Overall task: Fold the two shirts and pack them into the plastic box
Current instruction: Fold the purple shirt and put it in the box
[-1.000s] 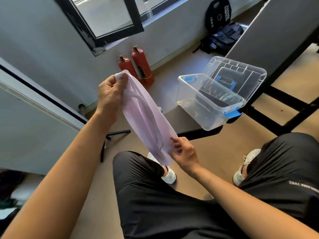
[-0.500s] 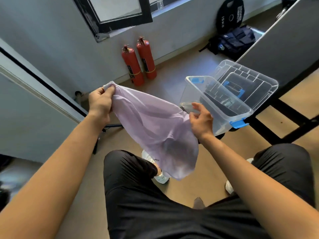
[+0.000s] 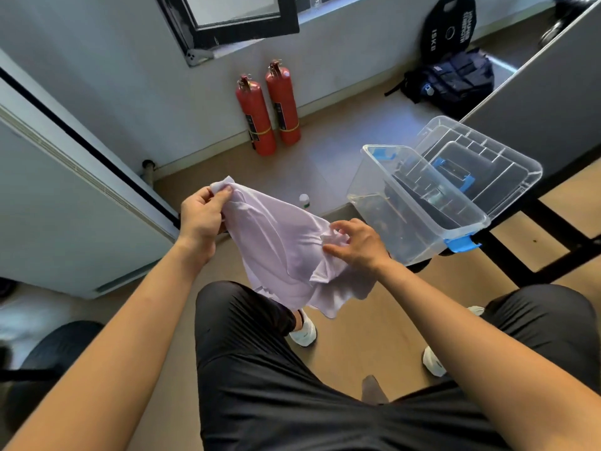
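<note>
A pale lilac shirt [image 3: 279, 252] hangs in the air above my knees, stretched between both hands. My left hand [image 3: 201, 216] pinches its upper left corner. My right hand [image 3: 354, 244] grips bunched cloth at the right side, and the lower part droops toward my lap. The clear plastic box [image 3: 413, 209] with blue latches stands open to the right on a dark table edge, something dark inside it. Its clear lid [image 3: 487, 164] lies behind it. A second shirt is not visible as such.
Two red fire extinguishers [image 3: 270, 109] stand against the wall ahead. A small white bottle [image 3: 304, 201] sits on the floor behind the shirt. A dark backpack [image 3: 455, 81] lies at the upper right. My legs in black shorts fill the bottom.
Both hands have come lower and closer to me with the shirt. My right hand left the box's rim area and now gathers bunched cloth on the shirt's right side.
</note>
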Demonstrator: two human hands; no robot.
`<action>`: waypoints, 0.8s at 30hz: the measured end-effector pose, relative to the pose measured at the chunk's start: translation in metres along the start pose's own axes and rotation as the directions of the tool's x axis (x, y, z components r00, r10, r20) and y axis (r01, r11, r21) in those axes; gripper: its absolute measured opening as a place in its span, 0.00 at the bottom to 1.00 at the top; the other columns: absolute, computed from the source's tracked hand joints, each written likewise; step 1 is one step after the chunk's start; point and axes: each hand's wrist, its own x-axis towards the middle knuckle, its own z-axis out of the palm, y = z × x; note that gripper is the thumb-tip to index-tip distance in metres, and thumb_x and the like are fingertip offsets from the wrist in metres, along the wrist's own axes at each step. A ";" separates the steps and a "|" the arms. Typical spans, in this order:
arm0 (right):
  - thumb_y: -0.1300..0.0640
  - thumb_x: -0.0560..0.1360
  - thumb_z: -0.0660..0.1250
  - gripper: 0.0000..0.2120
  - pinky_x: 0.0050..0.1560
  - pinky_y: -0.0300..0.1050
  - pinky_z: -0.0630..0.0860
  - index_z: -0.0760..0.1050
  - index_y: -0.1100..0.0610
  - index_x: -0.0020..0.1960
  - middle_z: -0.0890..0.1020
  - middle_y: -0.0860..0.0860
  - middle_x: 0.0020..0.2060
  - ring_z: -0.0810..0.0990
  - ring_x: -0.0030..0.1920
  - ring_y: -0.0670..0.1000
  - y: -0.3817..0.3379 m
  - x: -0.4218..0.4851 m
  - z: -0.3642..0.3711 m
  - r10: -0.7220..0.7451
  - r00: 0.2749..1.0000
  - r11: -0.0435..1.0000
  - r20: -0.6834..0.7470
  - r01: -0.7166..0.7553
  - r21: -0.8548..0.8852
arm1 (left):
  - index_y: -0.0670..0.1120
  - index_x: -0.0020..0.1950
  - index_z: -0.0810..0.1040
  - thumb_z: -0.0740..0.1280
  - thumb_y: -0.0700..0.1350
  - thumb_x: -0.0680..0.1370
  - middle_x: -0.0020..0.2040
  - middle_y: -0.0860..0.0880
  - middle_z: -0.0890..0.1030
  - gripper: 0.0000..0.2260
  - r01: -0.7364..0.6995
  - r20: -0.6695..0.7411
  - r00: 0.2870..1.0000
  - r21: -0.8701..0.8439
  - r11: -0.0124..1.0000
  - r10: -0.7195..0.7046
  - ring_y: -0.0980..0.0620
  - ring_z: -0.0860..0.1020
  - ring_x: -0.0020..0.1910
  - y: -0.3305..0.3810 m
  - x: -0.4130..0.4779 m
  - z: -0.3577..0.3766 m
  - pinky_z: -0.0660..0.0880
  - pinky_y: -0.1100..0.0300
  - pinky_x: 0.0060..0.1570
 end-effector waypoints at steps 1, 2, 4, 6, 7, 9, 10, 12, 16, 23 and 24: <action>0.42 0.72 0.74 0.17 0.52 0.47 0.78 0.81 0.47 0.57 0.79 0.51 0.50 0.80 0.49 0.54 -0.002 0.002 0.001 -0.003 1.000 0.998 0.014 0.003 -0.062 | 0.48 0.50 0.83 0.70 0.47 0.80 0.44 0.48 0.82 0.05 0.002 -0.004 1.000 -0.008 1.000 -0.002 0.48 0.79 0.42 -0.001 0.000 -0.001 0.79 0.55 0.38; 0.43 0.74 0.73 0.13 0.51 0.47 0.78 0.83 0.49 0.53 0.80 0.52 0.49 0.80 0.48 0.55 -0.003 0.005 0.001 -0.006 1.000 0.996 0.001 0.007 -0.094 | 0.48 0.49 0.83 0.70 0.47 0.80 0.43 0.49 0.82 0.04 0.004 -0.009 1.000 -0.014 1.000 -0.004 0.48 0.78 0.42 -0.001 0.000 -0.003 0.79 0.55 0.38; 0.47 0.75 0.72 0.10 0.49 0.48 0.77 0.84 0.53 0.46 0.82 0.53 0.46 0.81 0.47 0.57 -0.004 0.007 -0.002 -0.022 0.997 0.997 -0.069 0.017 -0.073 | 0.49 0.49 0.84 0.70 0.47 0.80 0.44 0.49 0.82 0.04 0.006 -0.016 1.000 -0.017 1.000 -0.006 0.48 0.79 0.43 -0.002 0.001 -0.007 0.78 0.55 0.38; 0.51 0.74 0.74 0.09 0.45 0.49 0.77 0.84 0.57 0.44 0.83 0.54 0.41 0.81 0.42 0.57 -0.006 0.006 -0.011 -0.067 0.989 0.998 -0.134 0.067 -0.008 | 0.49 0.49 0.83 0.70 0.47 0.80 0.44 0.48 0.82 0.04 0.008 -0.012 1.000 -0.011 1.000 -0.008 0.48 0.79 0.42 -0.004 0.000 -0.009 0.78 0.56 0.36; 0.53 0.74 0.75 0.08 0.44 0.48 0.77 0.84 0.58 0.43 0.83 0.54 0.39 0.80 0.39 0.55 -0.010 0.002 -0.018 -0.090 0.982 0.995 -0.165 0.096 0.026 | 0.49 0.49 0.83 0.69 0.47 0.81 0.43 0.48 0.82 0.04 0.008 -0.003 1.000 -0.006 1.000 -0.008 0.49 0.79 0.40 -0.005 -0.001 -0.009 0.78 0.57 0.35; 0.54 0.74 0.75 0.07 0.39 0.43 0.74 0.83 0.58 0.42 0.81 0.50 0.33 0.77 0.33 0.49 -0.021 -0.009 -0.036 -0.113 0.966 0.986 -0.233 0.139 0.097 | 0.49 0.49 0.83 0.69 0.46 0.81 0.41 0.49 0.82 0.04 0.006 0.030 1.000 0.007 1.000 -0.006 0.49 0.78 0.38 -0.008 -0.004 -0.006 0.78 0.59 0.33; 0.55 0.74 0.75 0.07 0.37 0.40 0.72 0.82 0.58 0.41 0.79 0.47 0.30 0.76 0.31 0.45 -0.027 -0.015 -0.046 -0.123 0.956 0.978 -0.268 0.162 0.129 | 0.49 0.49 0.83 0.69 0.45 0.81 0.41 0.49 0.82 0.04 0.005 0.047 0.999 0.012 1.000 -0.006 0.49 0.78 0.38 -0.010 -0.005 -0.003 0.78 0.58 0.35; 0.55 0.74 0.75 0.08 0.35 0.37 0.70 0.80 0.58 0.41 0.77 0.44 0.29 0.74 0.30 0.41 -0.039 -0.028 -0.067 -0.140 0.934 0.962 -0.330 0.207 0.176 | 0.48 0.51 0.85 0.69 0.46 0.81 0.42 0.49 0.82 0.05 -0.003 0.091 0.996 0.033 0.999 0.000 0.50 0.78 0.38 -0.013 -0.009 0.002 0.79 0.55 0.40; 0.52 0.78 0.71 0.11 0.35 0.48 0.78 0.78 0.60 0.45 0.81 0.52 0.33 0.81 0.32 0.52 -0.052 -0.055 -0.112 -0.086 0.864 0.919 -0.496 0.261 0.294 | 0.49 0.50 0.85 0.69 0.47 0.81 0.41 0.50 0.81 0.05 -0.027 0.142 0.990 0.045 0.999 0.020 0.55 0.77 0.36 -0.021 -0.018 0.009 0.79 0.62 0.34; 0.54 0.79 0.69 0.12 0.28 0.53 0.76 0.75 0.62 0.44 0.79 0.58 0.31 0.78 0.25 0.51 -0.019 -0.080 -0.148 0.159 0.727 0.895 -0.668 0.179 0.408 | 0.46 0.45 0.82 0.70 0.46 0.80 0.40 0.47 0.82 0.07 0.139 0.152 0.980 -0.043 0.989 -0.131 0.52 0.79 0.35 -0.046 -0.032 0.010 0.80 0.64 0.35; 0.54 0.79 0.69 0.11 0.29 0.52 0.76 0.75 0.61 0.44 0.79 0.57 0.30 0.78 0.25 0.52 -0.011 -0.083 -0.149 0.178 0.717 0.901 -0.673 0.157 0.405 | 0.46 0.44 0.81 0.70 0.46 0.80 0.39 0.48 0.82 0.07 0.151 0.164 0.977 -0.069 0.986 -0.138 0.51 0.79 0.36 -0.047 -0.035 0.011 0.80 0.63 0.37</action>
